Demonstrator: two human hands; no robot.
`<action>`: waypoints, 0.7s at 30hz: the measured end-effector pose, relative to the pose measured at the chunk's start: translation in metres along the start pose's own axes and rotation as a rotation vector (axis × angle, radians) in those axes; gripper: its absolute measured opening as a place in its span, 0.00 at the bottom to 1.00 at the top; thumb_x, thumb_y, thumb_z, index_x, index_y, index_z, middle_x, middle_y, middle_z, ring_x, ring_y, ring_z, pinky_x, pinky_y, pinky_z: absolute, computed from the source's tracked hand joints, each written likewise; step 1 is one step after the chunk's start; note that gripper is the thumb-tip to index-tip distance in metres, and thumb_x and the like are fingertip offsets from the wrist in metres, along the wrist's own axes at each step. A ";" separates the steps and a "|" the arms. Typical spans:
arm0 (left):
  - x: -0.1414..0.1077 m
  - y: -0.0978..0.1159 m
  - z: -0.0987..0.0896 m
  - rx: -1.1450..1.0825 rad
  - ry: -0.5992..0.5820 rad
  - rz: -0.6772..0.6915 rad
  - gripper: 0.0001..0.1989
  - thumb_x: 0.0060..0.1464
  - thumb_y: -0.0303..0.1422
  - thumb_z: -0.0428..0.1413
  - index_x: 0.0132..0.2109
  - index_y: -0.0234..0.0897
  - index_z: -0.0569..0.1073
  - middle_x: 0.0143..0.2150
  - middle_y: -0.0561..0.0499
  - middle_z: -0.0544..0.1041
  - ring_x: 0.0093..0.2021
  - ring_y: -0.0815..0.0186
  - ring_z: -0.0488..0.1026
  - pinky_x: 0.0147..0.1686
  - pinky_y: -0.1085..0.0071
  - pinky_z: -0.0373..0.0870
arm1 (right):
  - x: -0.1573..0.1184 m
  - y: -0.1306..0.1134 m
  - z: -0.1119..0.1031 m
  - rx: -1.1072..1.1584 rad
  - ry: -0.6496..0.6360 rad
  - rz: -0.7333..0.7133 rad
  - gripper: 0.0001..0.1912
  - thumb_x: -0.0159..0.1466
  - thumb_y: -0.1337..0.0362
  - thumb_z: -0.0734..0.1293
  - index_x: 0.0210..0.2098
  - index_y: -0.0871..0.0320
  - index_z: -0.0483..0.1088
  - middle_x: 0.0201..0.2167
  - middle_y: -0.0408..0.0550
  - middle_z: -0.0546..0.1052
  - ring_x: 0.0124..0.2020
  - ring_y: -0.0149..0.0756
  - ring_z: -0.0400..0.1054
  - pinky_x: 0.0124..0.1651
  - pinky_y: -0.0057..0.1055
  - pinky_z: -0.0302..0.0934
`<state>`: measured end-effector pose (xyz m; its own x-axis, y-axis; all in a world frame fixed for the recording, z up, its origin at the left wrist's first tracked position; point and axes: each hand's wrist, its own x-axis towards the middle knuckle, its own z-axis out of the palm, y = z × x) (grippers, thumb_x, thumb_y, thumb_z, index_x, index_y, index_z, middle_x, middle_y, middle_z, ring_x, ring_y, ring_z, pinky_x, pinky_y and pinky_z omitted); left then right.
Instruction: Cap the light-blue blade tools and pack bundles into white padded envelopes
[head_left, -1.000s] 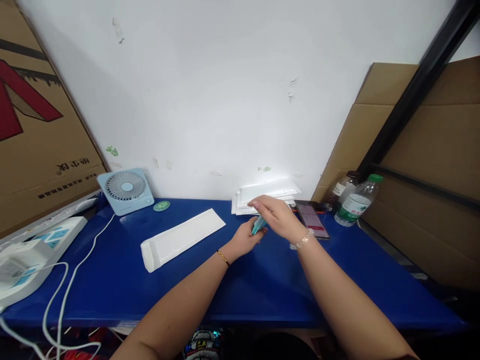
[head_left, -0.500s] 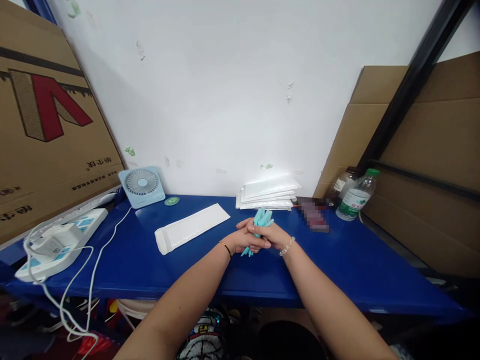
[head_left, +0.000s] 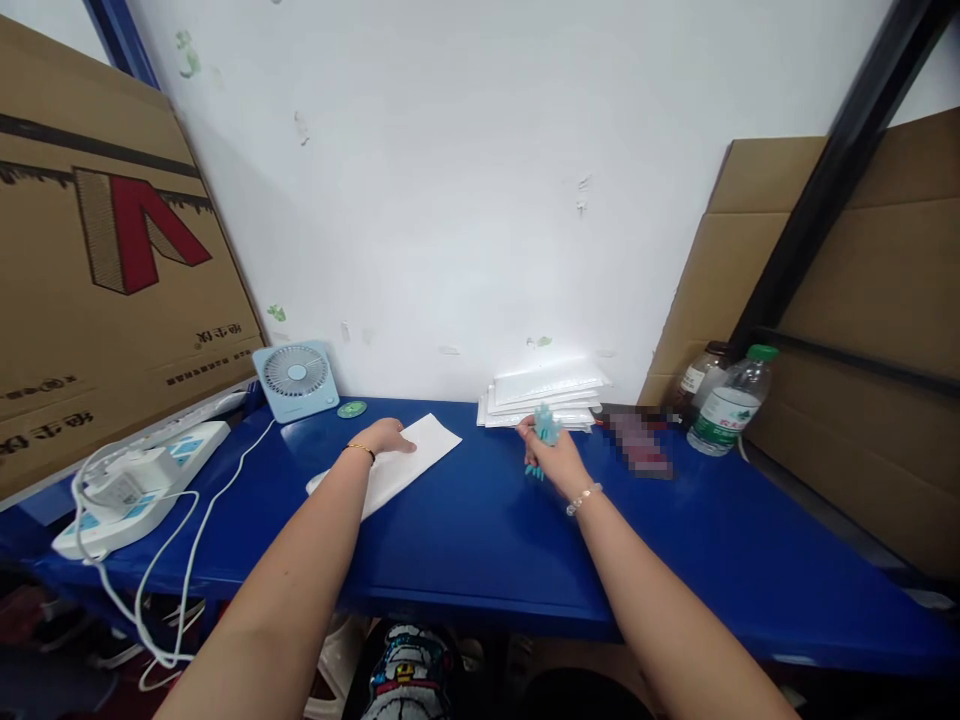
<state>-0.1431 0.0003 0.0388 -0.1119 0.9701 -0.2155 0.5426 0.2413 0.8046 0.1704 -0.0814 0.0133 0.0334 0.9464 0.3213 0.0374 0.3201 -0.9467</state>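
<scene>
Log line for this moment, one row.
left hand: resting on white envelope | right hand: gripping teal sticks | blue table: envelope stack behind

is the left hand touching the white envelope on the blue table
Touching. The head view shows the left hand lying flat on the white envelope, fingers overlapping its surface with no gap.

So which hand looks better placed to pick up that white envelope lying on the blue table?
The left hand, probably. It already rests on the white envelope, while the right hand is off to the side, closed around a bunch of small teal items, so it isn't free.
</scene>
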 end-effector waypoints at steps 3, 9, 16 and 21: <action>-0.006 0.005 0.009 -0.251 -0.028 0.030 0.15 0.38 0.31 0.66 0.35 0.34 0.72 0.33 0.43 0.78 0.41 0.51 0.76 0.44 0.55 0.71 | 0.001 -0.004 -0.002 0.254 0.073 0.043 0.16 0.54 0.52 0.69 0.34 0.55 0.64 0.12 0.30 0.56 0.12 0.24 0.49 0.17 0.24 0.52; -0.013 0.042 0.063 -1.451 0.248 0.070 0.12 0.57 0.27 0.54 0.49 0.34 0.67 0.41 0.45 0.77 0.41 0.65 0.76 0.44 0.65 0.74 | -0.002 -0.007 -0.001 0.325 0.016 0.200 0.18 0.50 0.54 0.72 0.33 0.56 0.65 0.11 0.29 0.52 0.11 0.22 0.44 0.14 0.21 0.45; -0.027 0.051 0.099 -1.319 0.270 0.055 0.19 0.58 0.32 0.54 0.55 0.32 0.63 0.53 0.40 0.71 0.51 0.62 0.72 0.49 0.67 0.72 | 0.000 -0.005 0.004 0.266 0.140 0.273 0.15 0.49 0.58 0.72 0.28 0.56 0.62 0.09 0.30 0.54 0.10 0.22 0.46 0.12 0.23 0.46; -0.055 0.044 0.069 -0.227 0.575 0.559 0.55 0.39 0.48 0.64 0.66 0.35 0.45 0.67 0.36 0.51 0.69 0.50 0.39 0.65 0.56 0.44 | 0.003 -0.012 -0.013 0.254 0.119 0.316 0.14 0.49 0.63 0.71 0.24 0.56 0.59 0.09 0.30 0.54 0.10 0.22 0.46 0.12 0.22 0.44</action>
<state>-0.0560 -0.0445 0.0482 -0.3171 0.7961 0.5155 0.4702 -0.3400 0.8144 0.1828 -0.0826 0.0259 0.1191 0.9929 0.0006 -0.2399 0.0293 -0.9704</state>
